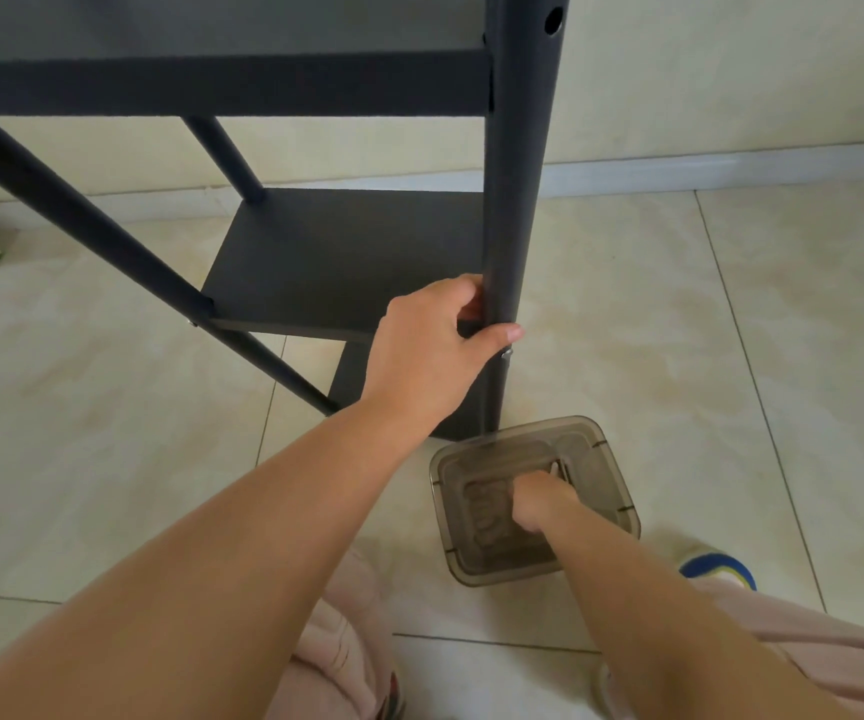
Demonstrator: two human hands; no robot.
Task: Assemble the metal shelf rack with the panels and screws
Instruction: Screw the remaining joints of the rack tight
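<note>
left grip [430, 350] wraps the front right post [515, 200] of the dark shelf rack [347, 262] standing on the tiled floor [108, 407]; right grip [536, 498] reaches into a translucent box [612, 491], fingers hidden, closure unclear.

The light here is soft and even, and my floor tiles [627, 304] look pale with no bright glare. My rack [347, 262] looks dark and a bit grainy. Straight lines bend near the edges (wide lens), and everything looks slightly soft.
</note>
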